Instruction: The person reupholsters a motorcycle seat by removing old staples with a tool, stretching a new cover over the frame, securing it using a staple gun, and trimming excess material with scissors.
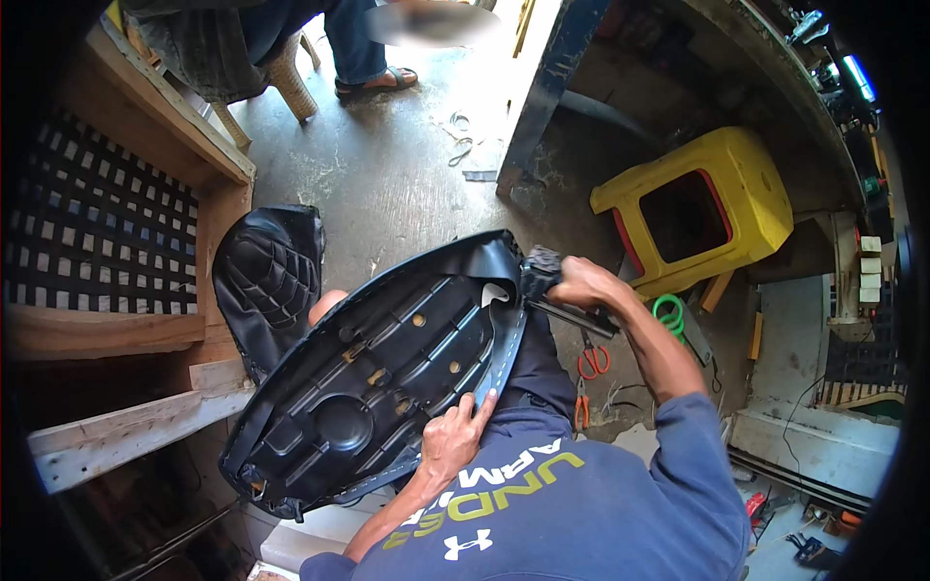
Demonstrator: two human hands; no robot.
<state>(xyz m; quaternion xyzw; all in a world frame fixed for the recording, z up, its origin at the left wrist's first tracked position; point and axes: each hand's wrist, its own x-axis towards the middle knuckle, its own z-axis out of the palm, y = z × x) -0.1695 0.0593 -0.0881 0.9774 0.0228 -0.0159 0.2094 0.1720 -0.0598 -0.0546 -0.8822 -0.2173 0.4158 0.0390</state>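
A long black motorcycle seat [368, 402] lies underside up across my lap, its ribbed plastic base showing. A black cover edge with a pale dashed line [502, 363] is folded along its near right rim. My left hand [452, 438] rests on that near rim, two fingers stretched out and apart against the folded edge. My right hand [584, 285] is closed around a dark tool that looks like a staple gun [544, 266], held beside the seat's far right end. Part of the tool is covered by my fingers.
A black quilted seat cover [271, 276] lies beyond the seat at left, by a wooden frame with woven black straps [107, 213]. Orange-handled pliers [593, 360], a green ring [668, 312] and a yellow plastic shell [751, 213] are at right. Someone's sandalled foot [376, 81] is at the back.
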